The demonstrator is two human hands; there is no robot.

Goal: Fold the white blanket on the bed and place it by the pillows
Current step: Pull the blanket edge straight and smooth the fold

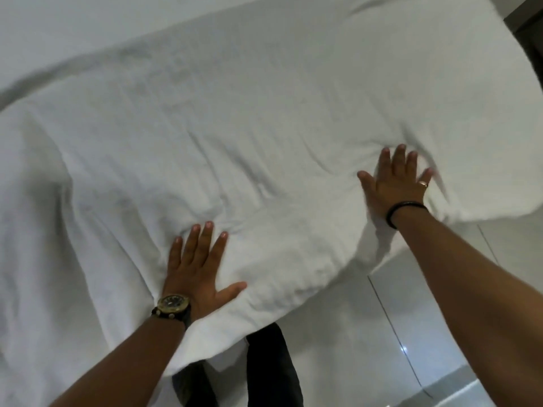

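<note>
My left hand (197,271) and right hand (395,183) lie flat with fingers spread, gripping nothing, on the white blanket (235,136) beneath them on the bed. I judge folding barely begun; no pillows show.

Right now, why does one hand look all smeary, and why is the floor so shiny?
In the head view, the right hand is blurred, fingertips most; the left hand looks sharper. A light glares as a bright spot on the glossy floor. The blanket is evenly lit with soft crease shadows.
</note>
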